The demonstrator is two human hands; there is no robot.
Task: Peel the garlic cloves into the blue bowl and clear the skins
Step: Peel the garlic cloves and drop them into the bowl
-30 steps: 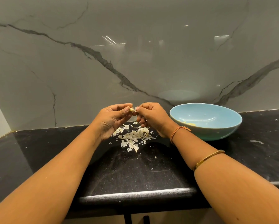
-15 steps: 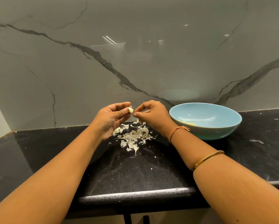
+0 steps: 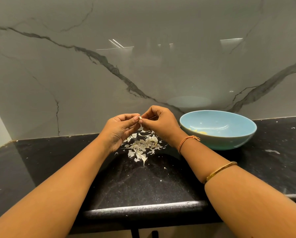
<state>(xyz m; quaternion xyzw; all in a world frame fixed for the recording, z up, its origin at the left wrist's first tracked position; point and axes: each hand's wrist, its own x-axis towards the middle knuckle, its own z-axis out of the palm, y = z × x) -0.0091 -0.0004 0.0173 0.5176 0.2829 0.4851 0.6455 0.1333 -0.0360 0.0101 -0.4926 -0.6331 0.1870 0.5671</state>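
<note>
Black speckled desk (image 3: 143,186). Pinching one garlic clove (image 3: 140,118) between curled fingertips of left hand (image 3: 119,131) and right hand (image 3: 161,124), raised above pile of skins (image 3: 142,145) (papery, scattered on desk). Blue bowl (image 3: 229,141) just right of hands, peeled cloves (image 3: 199,132) inside.

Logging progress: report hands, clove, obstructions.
Left hand and right hand pinch garlic clove over skin pile. Blue bowl to the right, nothing between.
</note>
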